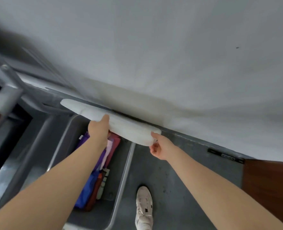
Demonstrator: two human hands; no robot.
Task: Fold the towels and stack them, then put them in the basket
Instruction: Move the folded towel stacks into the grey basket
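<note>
Folded white towel [114,123] carried off the bench [170,55] edge, above the basket [67,140].

Fingers of left hand [99,128] and right hand [159,149] grasped its ends. Likely step: basketing; next, lowering it onto the coloured towels [95,163] below. No writing was legible.

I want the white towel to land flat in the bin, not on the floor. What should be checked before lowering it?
1. Left hand grips the white towel: ok.
2. Right hand pinches its other end: ok.
3. Towel is folded: ok, though neatness cannot tell.
4. Grey basket sits below the towel: partly; the right end overhangs the rim, not ok.
5. Room on the coloured towels inside: ok.
6. Shoe is outside the basket: ok.
</note>
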